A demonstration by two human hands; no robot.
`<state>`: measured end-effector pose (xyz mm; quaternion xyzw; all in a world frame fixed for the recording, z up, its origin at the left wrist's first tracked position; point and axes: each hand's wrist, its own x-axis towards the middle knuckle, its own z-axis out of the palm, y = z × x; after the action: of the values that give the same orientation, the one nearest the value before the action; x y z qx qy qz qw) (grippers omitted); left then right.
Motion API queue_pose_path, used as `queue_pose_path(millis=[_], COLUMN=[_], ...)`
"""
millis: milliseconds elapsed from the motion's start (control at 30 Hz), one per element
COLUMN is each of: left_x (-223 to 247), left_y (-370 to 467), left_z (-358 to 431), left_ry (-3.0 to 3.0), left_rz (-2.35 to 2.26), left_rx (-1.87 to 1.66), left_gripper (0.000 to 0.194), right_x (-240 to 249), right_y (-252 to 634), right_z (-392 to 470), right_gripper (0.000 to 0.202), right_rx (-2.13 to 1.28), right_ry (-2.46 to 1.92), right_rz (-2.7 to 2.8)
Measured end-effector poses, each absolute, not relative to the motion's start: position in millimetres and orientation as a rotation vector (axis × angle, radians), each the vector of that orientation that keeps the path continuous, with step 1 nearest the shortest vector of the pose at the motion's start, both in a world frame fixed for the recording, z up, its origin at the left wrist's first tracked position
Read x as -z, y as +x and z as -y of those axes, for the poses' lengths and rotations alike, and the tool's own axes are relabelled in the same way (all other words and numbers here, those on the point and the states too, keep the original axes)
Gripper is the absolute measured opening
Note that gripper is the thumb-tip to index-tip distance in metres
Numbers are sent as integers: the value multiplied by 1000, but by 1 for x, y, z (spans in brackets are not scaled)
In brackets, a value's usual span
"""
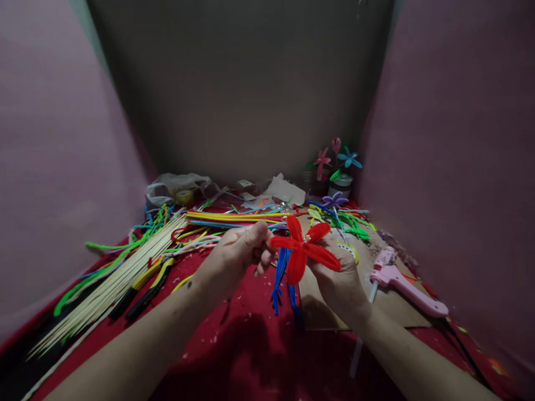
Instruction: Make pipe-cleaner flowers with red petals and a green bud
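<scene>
A red five-petal flower [297,257] made of fuzzy stems, with a small pale centre, faces up in the middle. My left hand [251,245] pinches the tip of its left petal between thumb and fingers. Behind the right petals is my right hand [343,281], its fingers mostly hidden by the flower, closed around its underside. Blue fuzzy stems [281,278] lie just below the flower, between my hands.
Left: wooden sticks [112,278], yellow-black pliers [150,284], green stems. Behind: yellow and blue stems [234,218], plastic bag [179,186], white paper [286,190]. Right: pink glue gun [405,287] on cardboard [321,312], purple flower [335,200], and flowers in a jar [340,185].
</scene>
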<state>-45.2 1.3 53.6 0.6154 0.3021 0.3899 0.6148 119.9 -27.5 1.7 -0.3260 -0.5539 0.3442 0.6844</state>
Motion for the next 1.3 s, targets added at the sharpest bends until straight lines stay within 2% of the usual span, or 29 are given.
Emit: queue_pose_path(millis=[100, 200, 400, 667, 867, 1067, 1300], left_x=[-68, -72, -58, -48, -37, -35, -31], left_y=[-43, -41, -38, -48, -41, -20, -18], left_z=[6, 8, 0, -4, 13, 21, 18], left_ry=[1497, 1482, 1342, 1072, 1126, 1233, 1343], left_rz=[-669, -680, -576, -405, -495, -618, -668], left_rx=[-634, -560, -578, -552, -551, -670, -740], left_gripper=[36, 26, 25, 32, 19, 13, 17], right_x=[-9, -12, -6, -5, -3, 1, 0], right_y=[115, 112, 110, 121, 121, 120, 121], right_z=[35, 40, 43, 37, 38, 36, 35], right_gripper=[19, 23, 18, 14, 17, 26, 14], right_rx=[-725, -820, -990, -656, -429, -455, -539], right_ry=[-691, -673, -652, -785, -877, -809, -836], right_rz=[1296, 1266, 1112, 1243, 1349, 1334, 1227])
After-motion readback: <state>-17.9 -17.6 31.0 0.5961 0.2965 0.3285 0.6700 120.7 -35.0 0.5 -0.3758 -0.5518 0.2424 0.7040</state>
